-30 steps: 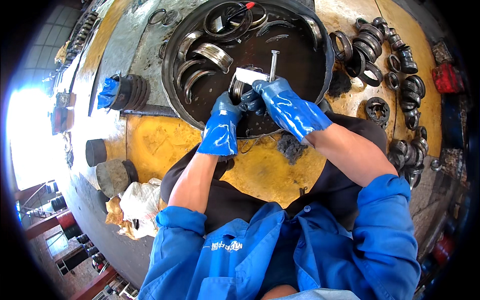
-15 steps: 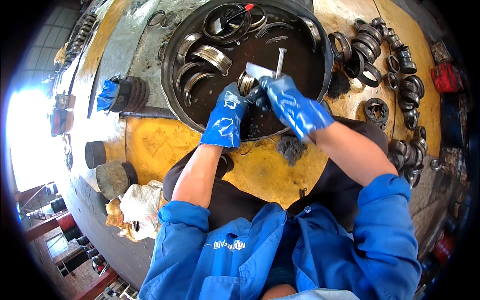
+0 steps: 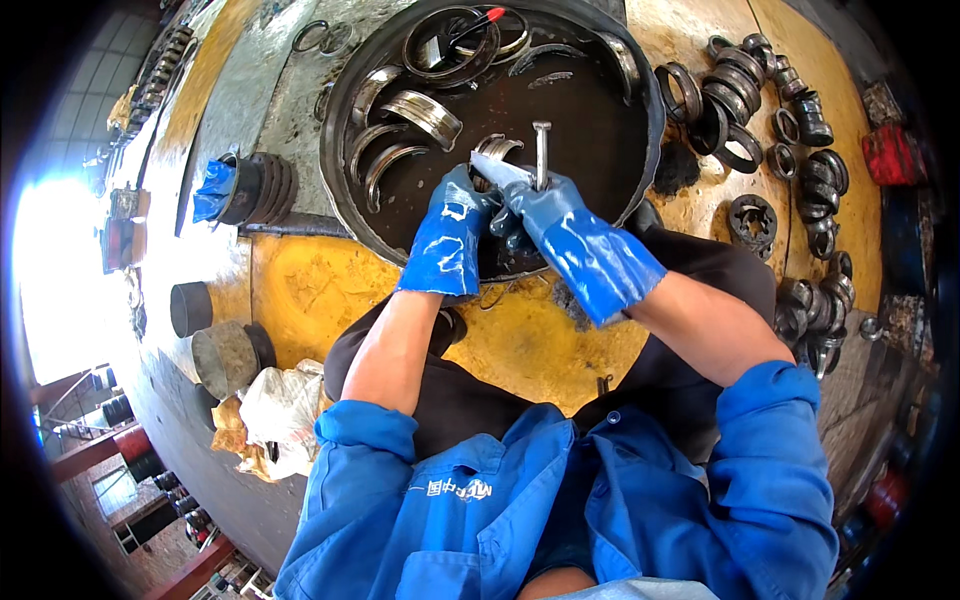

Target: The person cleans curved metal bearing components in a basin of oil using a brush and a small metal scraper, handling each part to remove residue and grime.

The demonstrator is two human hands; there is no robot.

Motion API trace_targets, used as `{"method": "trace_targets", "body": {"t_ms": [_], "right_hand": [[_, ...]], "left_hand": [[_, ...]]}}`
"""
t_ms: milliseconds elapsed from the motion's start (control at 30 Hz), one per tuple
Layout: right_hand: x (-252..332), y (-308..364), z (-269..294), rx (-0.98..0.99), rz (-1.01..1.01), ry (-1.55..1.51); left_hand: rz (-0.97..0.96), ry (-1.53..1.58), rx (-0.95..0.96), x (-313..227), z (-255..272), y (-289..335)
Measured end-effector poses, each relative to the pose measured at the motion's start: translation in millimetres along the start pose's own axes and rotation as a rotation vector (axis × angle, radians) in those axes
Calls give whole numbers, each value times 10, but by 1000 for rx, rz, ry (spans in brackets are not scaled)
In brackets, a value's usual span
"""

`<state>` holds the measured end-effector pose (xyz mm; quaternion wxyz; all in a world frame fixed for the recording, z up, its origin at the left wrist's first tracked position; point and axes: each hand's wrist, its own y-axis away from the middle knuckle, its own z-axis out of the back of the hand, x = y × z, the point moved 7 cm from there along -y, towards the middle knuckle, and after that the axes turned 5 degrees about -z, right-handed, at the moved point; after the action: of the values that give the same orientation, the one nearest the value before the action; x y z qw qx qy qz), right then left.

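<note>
In blue rubber gloves, both my hands meet over the near part of a large round dark basin (image 3: 333, 170). My left hand (image 3: 460, 210) is closed on a grooved metal ring (image 3: 497, 146), its shiny far edge showing beyond the fingers. My right hand (image 3: 548, 205) is wrapped round a scraper with a pale flat blade (image 3: 500, 170) and an upright metal shaft (image 3: 542, 155) with a flat head. The blade lies across the ring; the exact contact is hidden. Just left of the ring, a larger grooved half ring (image 3: 424, 118) rests in the basin.
Dark liquid fills the basin, with curved metal pieces (image 3: 393, 172) at its left and a red-tipped tool (image 3: 495, 15) at the far side. Several rings (image 3: 735, 85) crowd the right, near dark steel wool (image 3: 677, 168). Stacked rings (image 3: 268, 188) and a white bag (image 3: 285, 405) sit left.
My right hand has moved left and slightly nearer with the scraper, bringing its blade over the ring. My left hand stays almost in place.
</note>
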<state>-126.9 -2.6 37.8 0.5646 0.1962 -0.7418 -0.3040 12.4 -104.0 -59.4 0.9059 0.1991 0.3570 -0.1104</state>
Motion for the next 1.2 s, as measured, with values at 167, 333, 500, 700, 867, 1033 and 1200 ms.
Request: {"method": "trace_targets", "body": {"t_ms": [167, 333, 500, 700, 867, 1033, 1200], "right_hand": [[38, -344, 241, -135, 32, 38], [-129, -108, -40, 63, 239, 70], [69, -320, 206, -89, 16, 96], [-74, -245, -56, 155, 440, 41], [45, -451, 334, -191, 77, 48], [76, -421, 296, -138, 62, 60], [-93, -272, 201, -44, 250, 15]], "left_hand": [[24, -156, -29, -367, 45, 117], [-15, -18, 12, -72, 87, 26], [18, 43, 15, -224, 19, 90], [-29, 45, -24, -6, 152, 36], [-36, 39, -23, -312, 67, 259], [-29, 121, 10, 46, -123, 288], [50, 125, 31, 45, -249, 181]]}}
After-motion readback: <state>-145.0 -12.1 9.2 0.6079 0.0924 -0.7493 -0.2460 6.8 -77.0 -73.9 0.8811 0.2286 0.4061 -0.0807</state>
